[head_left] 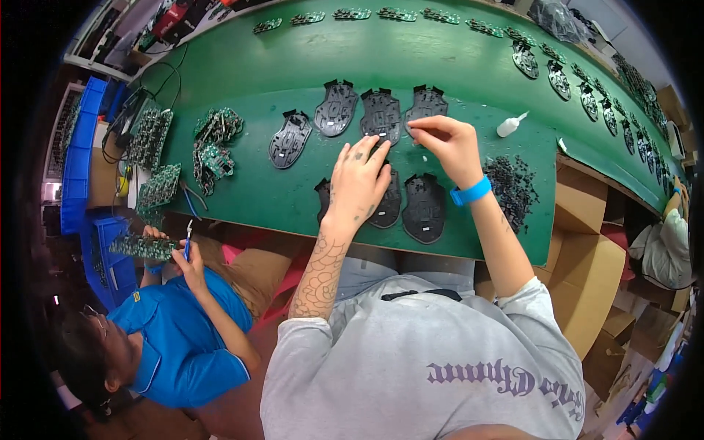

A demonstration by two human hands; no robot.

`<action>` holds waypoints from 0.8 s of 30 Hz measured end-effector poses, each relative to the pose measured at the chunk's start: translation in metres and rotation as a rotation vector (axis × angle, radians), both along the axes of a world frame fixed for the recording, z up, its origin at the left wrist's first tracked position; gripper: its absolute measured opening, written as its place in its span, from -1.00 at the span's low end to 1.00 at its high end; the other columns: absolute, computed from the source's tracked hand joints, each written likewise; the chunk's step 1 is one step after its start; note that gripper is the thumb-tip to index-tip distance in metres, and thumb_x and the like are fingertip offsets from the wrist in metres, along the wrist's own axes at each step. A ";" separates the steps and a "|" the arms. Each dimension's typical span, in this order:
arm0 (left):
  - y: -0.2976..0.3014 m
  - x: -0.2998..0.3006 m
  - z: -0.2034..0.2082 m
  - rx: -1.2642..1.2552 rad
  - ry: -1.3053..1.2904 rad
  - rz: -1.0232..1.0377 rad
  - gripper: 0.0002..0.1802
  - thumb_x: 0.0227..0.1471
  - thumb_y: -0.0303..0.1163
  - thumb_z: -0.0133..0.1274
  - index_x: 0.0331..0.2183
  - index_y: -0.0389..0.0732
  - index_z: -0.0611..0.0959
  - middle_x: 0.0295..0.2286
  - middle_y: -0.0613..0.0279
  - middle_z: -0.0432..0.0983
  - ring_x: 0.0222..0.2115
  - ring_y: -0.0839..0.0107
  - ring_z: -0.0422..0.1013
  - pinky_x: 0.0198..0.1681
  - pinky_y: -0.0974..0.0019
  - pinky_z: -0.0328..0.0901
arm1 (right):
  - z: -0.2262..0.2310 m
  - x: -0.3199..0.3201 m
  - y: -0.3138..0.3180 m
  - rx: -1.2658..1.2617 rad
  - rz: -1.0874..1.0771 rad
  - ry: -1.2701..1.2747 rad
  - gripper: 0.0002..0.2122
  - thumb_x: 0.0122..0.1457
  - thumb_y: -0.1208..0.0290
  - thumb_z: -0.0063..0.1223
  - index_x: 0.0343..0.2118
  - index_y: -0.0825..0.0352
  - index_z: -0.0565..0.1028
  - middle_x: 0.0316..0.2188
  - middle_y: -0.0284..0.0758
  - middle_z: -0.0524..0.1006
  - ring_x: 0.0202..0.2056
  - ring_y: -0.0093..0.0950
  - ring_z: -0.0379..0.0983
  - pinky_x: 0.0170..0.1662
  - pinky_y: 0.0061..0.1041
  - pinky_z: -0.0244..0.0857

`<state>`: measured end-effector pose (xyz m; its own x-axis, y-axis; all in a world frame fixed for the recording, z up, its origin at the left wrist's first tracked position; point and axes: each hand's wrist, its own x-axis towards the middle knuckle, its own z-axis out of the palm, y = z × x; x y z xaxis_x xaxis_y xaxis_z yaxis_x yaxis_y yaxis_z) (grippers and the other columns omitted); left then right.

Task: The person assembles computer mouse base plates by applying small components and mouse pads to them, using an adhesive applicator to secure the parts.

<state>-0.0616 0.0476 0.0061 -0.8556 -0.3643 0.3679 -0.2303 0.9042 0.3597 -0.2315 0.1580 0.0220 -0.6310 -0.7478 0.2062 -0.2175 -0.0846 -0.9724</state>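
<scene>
Several black computer-mouse base shells lie in two rows on the green work table. My left hand (357,180) is open, its fingers stretched out and fingertips on the lower end of a middle-row shell (380,111). My right hand (449,147) pinches thumb and forefinger together at the lower edge of the shell (427,101) to its right; whatever is in the pinch is too small to make out. Below my hands lie another shell (424,209) and one (387,202) partly covered by my left hand. Farther left rests a tilted shell (289,139).
A pile of small black parts (513,189) lies right of my right wrist, near a white squeeze bottle (511,125). Circuit boards (397,14) line the table's far side. At left, a co-worker (191,330) holds a board strip (139,247) and blue-handled cutters (188,238). A cardboard box (587,279) stands at right.
</scene>
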 end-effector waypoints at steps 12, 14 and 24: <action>0.009 0.000 -0.012 0.060 0.043 0.045 -0.54 0.03 -0.38 0.08 0.01 -0.20 0.53 0.02 0.01 0.41 0.10 0.09 0.30 0.20 -0.07 0.11 | -0.027 -0.014 -0.037 0.212 0.011 0.541 -0.91 0.02 0.50 0.21 -0.39 0.35 0.62 -0.41 -0.29 0.50 -0.37 -0.38 0.48 -0.27 -0.44 0.39; 0.009 0.000 -0.011 0.062 0.042 0.054 -0.54 0.04 -0.38 0.08 0.02 -0.22 0.53 0.02 0.00 0.40 0.10 0.08 0.29 0.20 -0.07 0.11 | -0.026 -0.013 -0.036 0.215 0.033 0.520 -0.92 0.03 0.50 0.20 -0.40 0.34 0.62 -0.41 -0.30 0.50 -0.36 -0.37 0.47 -0.27 -0.44 0.38; 0.005 0.002 -0.012 0.086 0.051 0.045 -0.53 0.04 -0.39 0.08 0.03 -0.23 0.52 0.03 -0.03 0.39 0.10 0.07 0.30 0.21 -0.08 0.10 | -0.032 -0.011 -0.040 0.196 0.046 0.562 -0.90 0.03 0.54 0.21 -0.38 0.40 0.57 -0.42 -0.32 0.47 -0.43 -0.48 0.42 -0.34 -0.52 0.34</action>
